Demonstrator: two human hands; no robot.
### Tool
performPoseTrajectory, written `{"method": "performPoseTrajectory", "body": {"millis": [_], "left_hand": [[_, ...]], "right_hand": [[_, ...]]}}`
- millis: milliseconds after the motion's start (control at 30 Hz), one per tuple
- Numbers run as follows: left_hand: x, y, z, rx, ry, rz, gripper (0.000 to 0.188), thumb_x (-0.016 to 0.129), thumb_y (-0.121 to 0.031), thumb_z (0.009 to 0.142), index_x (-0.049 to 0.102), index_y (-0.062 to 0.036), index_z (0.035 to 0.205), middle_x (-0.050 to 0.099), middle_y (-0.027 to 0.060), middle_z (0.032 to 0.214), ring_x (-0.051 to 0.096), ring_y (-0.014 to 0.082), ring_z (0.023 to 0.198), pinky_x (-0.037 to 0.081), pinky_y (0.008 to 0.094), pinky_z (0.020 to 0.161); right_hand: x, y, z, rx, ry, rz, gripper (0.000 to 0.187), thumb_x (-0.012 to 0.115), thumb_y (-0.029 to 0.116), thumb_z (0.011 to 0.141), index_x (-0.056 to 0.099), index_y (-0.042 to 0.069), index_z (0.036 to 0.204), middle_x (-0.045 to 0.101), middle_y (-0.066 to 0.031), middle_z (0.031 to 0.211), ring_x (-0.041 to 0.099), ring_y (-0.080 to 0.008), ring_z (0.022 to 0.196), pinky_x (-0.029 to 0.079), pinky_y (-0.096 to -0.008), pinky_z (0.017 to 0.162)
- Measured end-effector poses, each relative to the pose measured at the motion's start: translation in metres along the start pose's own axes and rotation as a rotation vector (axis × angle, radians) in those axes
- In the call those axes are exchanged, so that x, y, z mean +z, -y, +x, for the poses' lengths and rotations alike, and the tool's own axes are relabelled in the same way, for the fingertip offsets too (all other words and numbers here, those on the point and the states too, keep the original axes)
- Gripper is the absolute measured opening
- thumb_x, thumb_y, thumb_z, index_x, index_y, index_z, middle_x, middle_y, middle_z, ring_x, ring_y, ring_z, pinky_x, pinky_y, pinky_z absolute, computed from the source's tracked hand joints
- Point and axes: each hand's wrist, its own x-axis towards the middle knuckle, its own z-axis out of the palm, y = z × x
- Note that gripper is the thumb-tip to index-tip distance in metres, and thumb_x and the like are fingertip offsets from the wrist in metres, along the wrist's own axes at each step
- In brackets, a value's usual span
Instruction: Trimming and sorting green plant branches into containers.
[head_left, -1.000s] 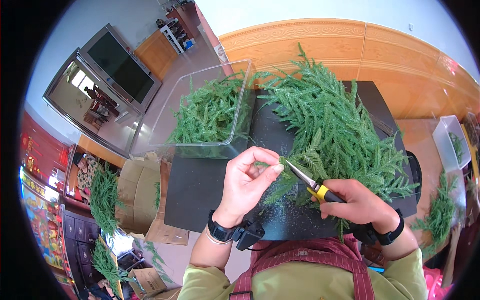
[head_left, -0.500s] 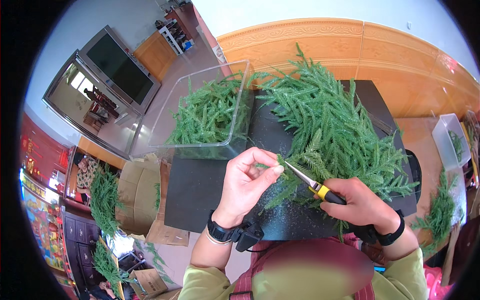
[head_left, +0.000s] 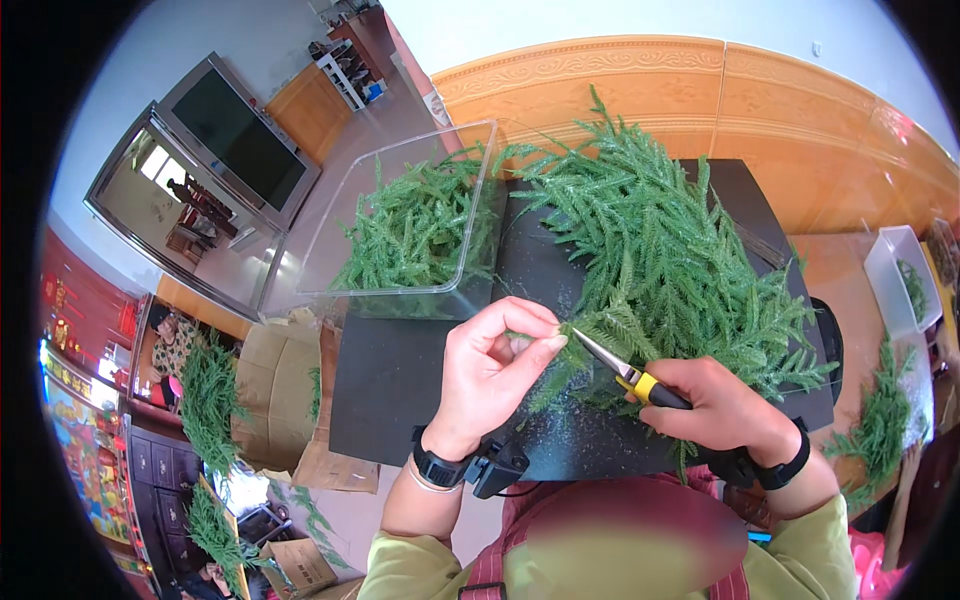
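Note:
My left hand (head_left: 500, 370) is closed in a pinch, thumb against forefinger, on a green artificial pine sprig (head_left: 570, 332). My right hand (head_left: 715, 405) grips needle-nose pliers (head_left: 628, 375) with silver jaws and yellow-and-black handles. The pliers' tip meets the sprig right beside my left fingertips. Whether the jaws are closed on it is too small to tell. Behind and to the right of my hands, a large heap of green artificial pine branches (head_left: 665, 240) covers much of the dark table (head_left: 385, 400).
A clear plastic bin (head_left: 480, 215) of short green sprigs stands at the table's left. Left of the table is an opened cardboard box (head_left: 275, 390), with more greenery (head_left: 208, 400) and a seated person (head_left: 172, 350) beyond. Another translucent bin (head_left: 890, 280) is at far right.
My left fingers have shifted very slightly, still pinching the sprig. The pliers stay at nearly the same spot, and the heap and bin look unchanged.

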Motion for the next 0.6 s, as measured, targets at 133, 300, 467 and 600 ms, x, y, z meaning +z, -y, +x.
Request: {"method": "performPoseTrajectory", "body": {"millis": [133, 300, 467, 600], "left_hand": [[-0.003, 0.002, -0.001, -0.091, 0.023, -0.094, 0.01, 0.059, 0.009, 0.078, 0.056, 0.0008, 0.083, 0.057, 0.0064, 0.092, 0.051, 0.0019, 0.069, 0.04, 0.0139, 0.057], [-0.007, 0.01, -0.002, -0.126, 0.032, -0.118, 0.009, 0.059, 0.008, 0.078, 0.056, -0.0002, 0.083, 0.057, 0.0064, 0.092, 0.051, 0.0021, 0.069, 0.04, 0.0141, 0.058], [-0.004, 0.014, -0.001, -0.187, 0.018, -0.293, 0.008, 0.06, 0.005, 0.079, 0.055, -0.0005, 0.083, 0.057, 0.0068, 0.093, 0.052, 0.0024, 0.067, 0.042, 0.0144, 0.058], [0.0, 0.015, 0.001, -0.219, 0.01, -0.386, 0.008, 0.06, 0.004, 0.08, 0.056, -0.0007, 0.085, 0.057, 0.0067, 0.093, 0.052, 0.0022, 0.065, 0.042, 0.0141, 0.058]], "right_hand": [[0.0, 0.002, -0.002, 0.001, 0.003, -0.034, 0.019, 0.059, 0.01, 0.074, 0.061, 0.001, 0.091, 0.049, -0.003, 0.056, 0.043, -0.0084, 0.051, 0.037, -0.0262, 0.048], [0.002, -0.001, -0.002, -0.045, -0.021, -0.078, 0.019, 0.059, 0.009, 0.073, 0.061, 0.001, 0.091, 0.048, -0.0044, 0.056, 0.043, -0.0102, 0.049, 0.037, -0.0264, 0.047], [0.003, -0.005, -0.003, -0.07, -0.059, -0.135, 0.02, 0.059, 0.009, 0.073, 0.061, 0.001, 0.092, 0.048, -0.0047, 0.056, 0.047, -0.0106, 0.051, 0.038, -0.0255, 0.049], [0.001, -0.006, -0.005, -0.021, 0.003, 0.015, 0.019, 0.058, 0.009, 0.076, 0.061, 0.001, 0.093, 0.052, -0.0018, 0.061, 0.05, -0.0083, 0.055, 0.04, -0.0242, 0.051]]}}
